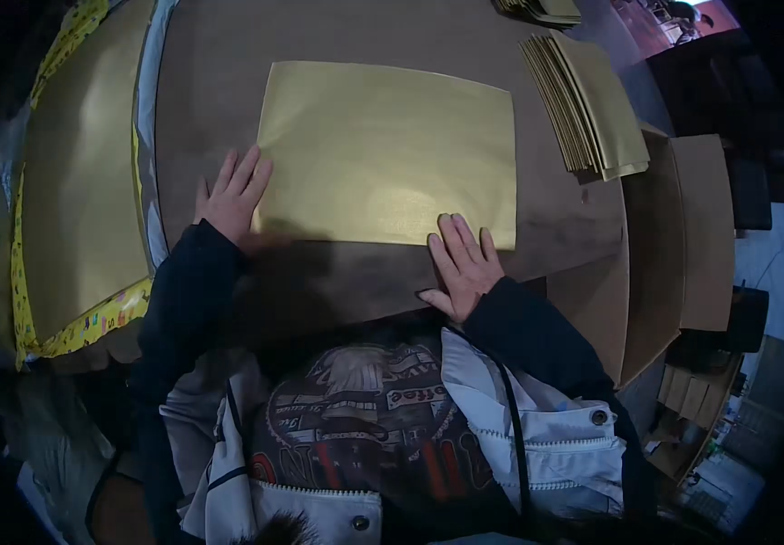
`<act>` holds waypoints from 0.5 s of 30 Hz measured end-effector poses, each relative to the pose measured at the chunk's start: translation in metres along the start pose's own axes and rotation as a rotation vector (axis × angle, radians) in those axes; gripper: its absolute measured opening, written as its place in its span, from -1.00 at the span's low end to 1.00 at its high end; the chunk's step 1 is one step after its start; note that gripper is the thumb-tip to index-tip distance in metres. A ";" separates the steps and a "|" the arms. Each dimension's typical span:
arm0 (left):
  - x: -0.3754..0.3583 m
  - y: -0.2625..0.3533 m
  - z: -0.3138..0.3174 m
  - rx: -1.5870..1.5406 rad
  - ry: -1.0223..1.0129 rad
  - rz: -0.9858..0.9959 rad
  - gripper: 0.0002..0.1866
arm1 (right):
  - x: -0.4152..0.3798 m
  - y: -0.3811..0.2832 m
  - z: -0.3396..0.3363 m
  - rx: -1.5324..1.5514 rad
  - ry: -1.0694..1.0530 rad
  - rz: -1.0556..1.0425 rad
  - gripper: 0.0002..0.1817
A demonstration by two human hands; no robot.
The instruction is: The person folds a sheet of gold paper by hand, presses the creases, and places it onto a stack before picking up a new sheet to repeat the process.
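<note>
A sheet of gold paper (pixel 383 150) lies flat on the brown work surface in front of me. My left hand (pixel 233 195) rests at its left edge, fingers stretched out and spread, the fingertips right at the border. On the lower right corner lies my right hand (pixel 465 268), its fingers extended over the near edge and the thumb apart. Neither hand grips anything. To the left sits a large stack of gold sheets (pixel 83 182) in yellow patterned wrapping (pixel 92 322).
Folded gold paper pieces (pixel 592 104) are stacked at the right of the brown surface (pixel 392 27), with another bundle (pixel 542 11) behind them. An open cardboard box (pixel 655 254) stands beyond the right edge. A screen-like bright picture (pixel 674 23) shows at the upper right.
</note>
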State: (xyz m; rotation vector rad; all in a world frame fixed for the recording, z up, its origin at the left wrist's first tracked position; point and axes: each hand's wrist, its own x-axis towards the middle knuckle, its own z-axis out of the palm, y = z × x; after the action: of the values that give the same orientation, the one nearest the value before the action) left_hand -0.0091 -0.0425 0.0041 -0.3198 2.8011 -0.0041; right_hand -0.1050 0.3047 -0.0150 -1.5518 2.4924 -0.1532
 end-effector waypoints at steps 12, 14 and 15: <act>-0.022 0.004 0.020 0.043 0.221 0.400 -0.54 | -0.068 0.044 -0.017 -0.209 -0.087 0.357 -0.19; -0.023 0.006 0.024 0.046 0.165 0.418 -0.56 | -0.057 0.045 -0.028 -0.218 -0.053 0.384 -0.22; -0.024 0.005 0.026 0.070 0.270 0.466 -0.61 | -0.049 0.043 -0.034 -0.221 -0.032 0.412 -0.25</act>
State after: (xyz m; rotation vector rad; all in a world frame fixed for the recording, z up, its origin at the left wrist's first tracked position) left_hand 0.0200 -0.0316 -0.0138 0.3808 3.0618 -0.0412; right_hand -0.1297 0.3669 0.0150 -1.0585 2.8124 0.2135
